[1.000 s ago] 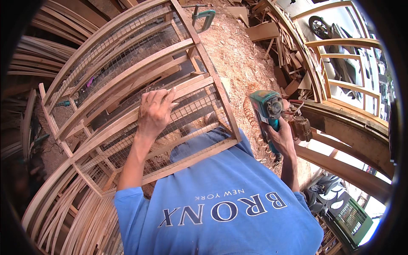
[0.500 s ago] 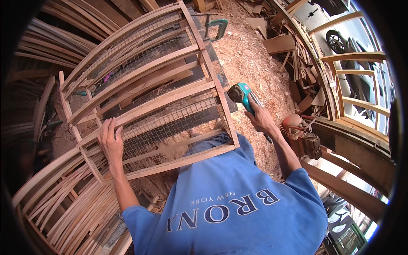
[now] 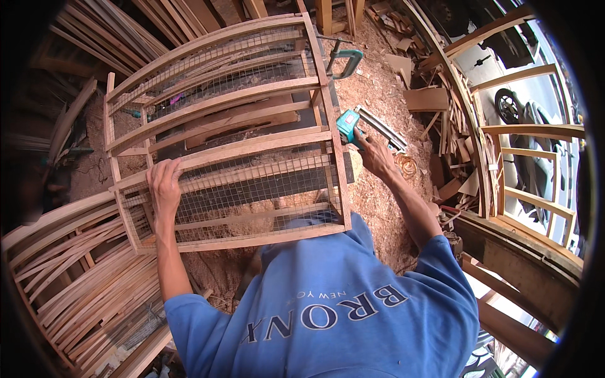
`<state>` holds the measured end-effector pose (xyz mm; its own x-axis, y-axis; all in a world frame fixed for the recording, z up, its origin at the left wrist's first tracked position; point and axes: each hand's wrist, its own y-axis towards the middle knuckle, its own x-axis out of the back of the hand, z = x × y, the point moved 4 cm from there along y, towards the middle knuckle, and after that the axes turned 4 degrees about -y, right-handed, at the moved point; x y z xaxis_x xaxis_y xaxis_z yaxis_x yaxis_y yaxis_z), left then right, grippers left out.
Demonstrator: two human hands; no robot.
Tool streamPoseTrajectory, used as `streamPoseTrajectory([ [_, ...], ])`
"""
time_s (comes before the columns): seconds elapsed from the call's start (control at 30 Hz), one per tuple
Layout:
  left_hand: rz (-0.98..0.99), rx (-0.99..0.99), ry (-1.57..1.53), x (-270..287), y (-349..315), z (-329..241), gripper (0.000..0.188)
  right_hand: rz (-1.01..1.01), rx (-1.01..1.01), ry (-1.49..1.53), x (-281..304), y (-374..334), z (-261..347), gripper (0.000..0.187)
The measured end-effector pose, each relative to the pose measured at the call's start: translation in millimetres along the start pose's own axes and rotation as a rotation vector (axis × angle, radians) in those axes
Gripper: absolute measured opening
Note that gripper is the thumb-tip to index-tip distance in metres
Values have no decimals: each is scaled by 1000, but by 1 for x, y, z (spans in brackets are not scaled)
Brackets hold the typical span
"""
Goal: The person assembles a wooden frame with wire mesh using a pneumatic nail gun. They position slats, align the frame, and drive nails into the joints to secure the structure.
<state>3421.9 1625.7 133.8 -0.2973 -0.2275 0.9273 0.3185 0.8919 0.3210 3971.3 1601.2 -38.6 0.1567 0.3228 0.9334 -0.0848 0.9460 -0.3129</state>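
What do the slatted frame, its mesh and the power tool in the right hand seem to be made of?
Slatted frame: wood, apparently unvarnished; pale brown, matte bars.
Mesh: probably metal wire, judging by its thin square grid; finish unclear.
Power tool: teal casing, perhaps plastic or painted metal; colour alone cannot settle it.

I see a woodworking shop: stacked slats (image 3: 94, 283) left of the meshed frame (image 3: 252, 148), shavings (image 3: 372, 208) and offcuts (image 3: 444, 120) right of it.

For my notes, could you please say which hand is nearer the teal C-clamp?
Right. The right hand is below the C-clamp in the picture; the left hand is farther off, lower left.
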Motion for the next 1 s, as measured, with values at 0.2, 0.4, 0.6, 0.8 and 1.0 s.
streamPoseTrajectory([
  [0.2,86,-50,31,-7,3,0,31,-57,152,-181,-24,42,-29,76],
  [0.4,113,9,34,-6,-1,-2,35,-58,605,-396,-34,75,-57,79],
  [0.6,103,49,70,-9,-4,-3,39,54,788,-457,-55,112,-41,77],
  [0.8,164,156,66,-2,-13,10,48,-126,925,-313,-55,128,-38,70],
  [1.0,223,274,159,15,-16,28,52,78,811,-344,-54,145,-47,75],
])
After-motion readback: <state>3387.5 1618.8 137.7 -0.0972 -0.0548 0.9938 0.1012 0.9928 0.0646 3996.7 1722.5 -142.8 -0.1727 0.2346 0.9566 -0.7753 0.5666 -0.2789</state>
